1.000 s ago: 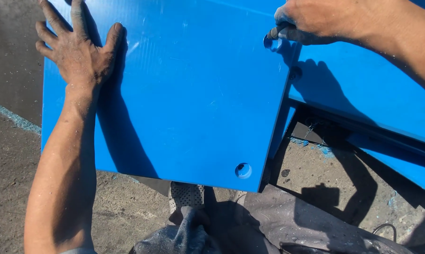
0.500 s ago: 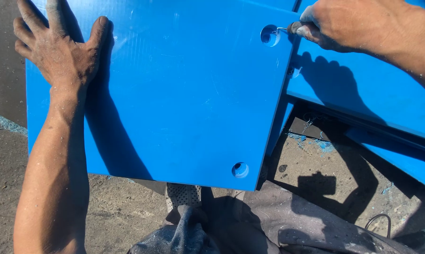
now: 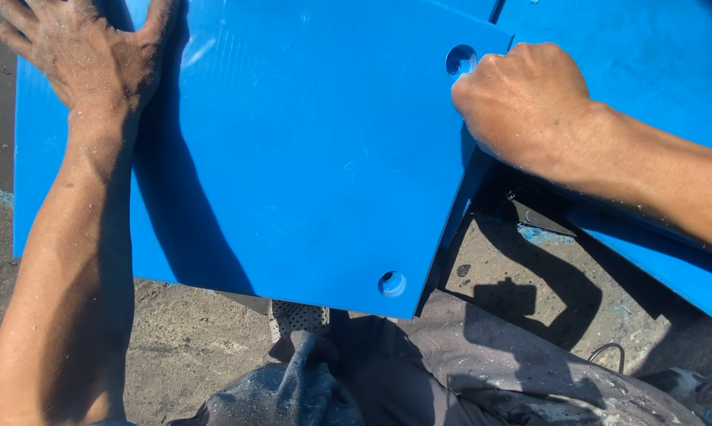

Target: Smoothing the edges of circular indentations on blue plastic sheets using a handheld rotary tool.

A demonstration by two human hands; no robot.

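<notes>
A flat blue panel point(image 3: 293, 158) is shown filling the upper middle of the head view, tilted slightly so that its lower edge runs down towards the right. Two round holes are seen near its right edge: an upper hole point(image 3: 460, 60) at the top right corner and a lower hole point(image 3: 391, 283) at the bottom right corner. The panel is laid partly over a second blue sheet point(image 3: 640, 95), which extends to the right and downward beneath it.

The left hand point(image 3: 87, 55) is pressed flat on the panel's upper left area, with the fingers spread wide and the palm down; nothing is gripped by it. Its forearm is stretched down the left side of the view, and a dark shadow is cast beside it on the panel.

The right hand point(image 3: 521, 99) is curled into a loose fist at the panel's right edge, just beside the upper hole, with the knuckles turned towards the camera. Whether anything is enclosed within the fist cannot be told, since the fingers are hidden beneath the back of the hand.

Below the panel, rough concrete ground point(image 3: 182, 339) dusted with pale and blue shavings is visible. A dark, dusty cloth point(image 3: 419, 379) is seen at the bottom centre. A thin cable loop point(image 3: 608, 353) lies at the lower right.
</notes>
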